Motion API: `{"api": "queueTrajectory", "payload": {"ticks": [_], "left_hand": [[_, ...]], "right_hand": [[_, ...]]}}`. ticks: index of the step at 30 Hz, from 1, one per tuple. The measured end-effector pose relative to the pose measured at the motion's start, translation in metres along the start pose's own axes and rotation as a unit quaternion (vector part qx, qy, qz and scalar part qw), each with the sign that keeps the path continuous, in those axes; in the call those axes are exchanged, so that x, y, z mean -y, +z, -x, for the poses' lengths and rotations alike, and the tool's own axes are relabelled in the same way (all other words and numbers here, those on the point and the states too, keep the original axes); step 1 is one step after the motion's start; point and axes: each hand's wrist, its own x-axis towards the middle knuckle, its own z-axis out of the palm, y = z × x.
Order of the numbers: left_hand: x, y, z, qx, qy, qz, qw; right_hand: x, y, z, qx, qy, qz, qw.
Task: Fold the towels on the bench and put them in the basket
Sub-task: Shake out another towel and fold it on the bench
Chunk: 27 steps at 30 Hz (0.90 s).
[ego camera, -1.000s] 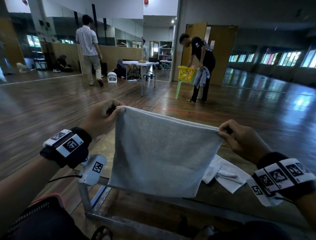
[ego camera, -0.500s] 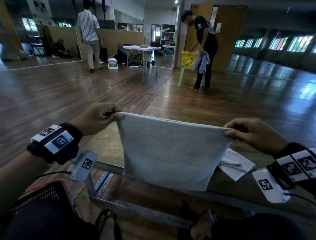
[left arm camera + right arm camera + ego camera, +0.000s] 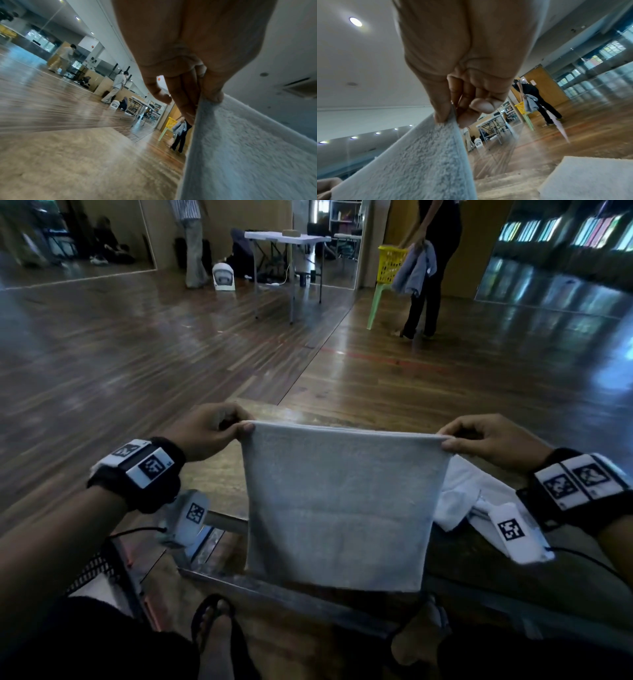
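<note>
Above the counter [image 3: 455,583], a grey towel [image 3: 342,508] hangs stretched between both hands.

Left hand [image 3: 209,429] pinches the top corner at 9 o'clock, right hand [image 3: 493,440] pinches the one at 3 o'clock; each grip is clenched on cloth between thumb and fingers, as both wrist views confirm. The taut top edge runs from 9 to 3, level, and the cloth drops toward 6 with its lower hem near the counter's front rail. Both hands sit equally close to it, so the next fold probably turns on bringing one corner across to the other. Another white towel [image 3: 459,494] lies on the counter behind, at 4 o'clock. A dark mesh basket [image 3: 102,570] sits at 8 o'clock, nearer the left hand.
</note>
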Motion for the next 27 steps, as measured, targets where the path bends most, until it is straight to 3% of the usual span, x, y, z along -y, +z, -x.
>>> {"api": "queueTrajectory", "payload": {"ticks": [4, 7, 10, 17, 21, 24, 27], "left_hand": [[0.026, 0.018, -0.035, -0.049, -0.016, -0.122, 0.991], [0.041, 0.026, -0.051, -0.077, -0.025, -0.144, 0.986], [0.041, 0.037, -0.052, -0.089, -0.010, -0.161, 0.983], [0.041, 0.060, 0.000, 0.004, 0.016, -0.201, 0.979], [0.041, 0.062, 0.031, 0.074, 0.083, -0.239, 0.965], [0.048, 0.067, 0.054, 0.141, 0.084, -0.256, 0.953], [0.054, 0.077, 0.073, 0.162, 0.077, -0.300, 0.937]], "right_hand": [[-0.023, 0.011, -0.040, -0.050, 0.004, 0.031, 0.998], [-0.038, 0.021, -0.060, -0.116, -0.002, 0.059, 0.992], [-0.046, 0.033, -0.060, -0.125, -0.009, 0.063, 0.990], [-0.071, 0.061, -0.016, -0.059, 0.001, 0.056, 0.997], [-0.073, 0.077, 0.010, -0.005, -0.067, 0.088, 0.994], [-0.080, 0.093, 0.027, 0.065, -0.112, 0.130, 0.983], [-0.085, 0.110, 0.039, 0.101, -0.122, 0.133, 0.978]]}}
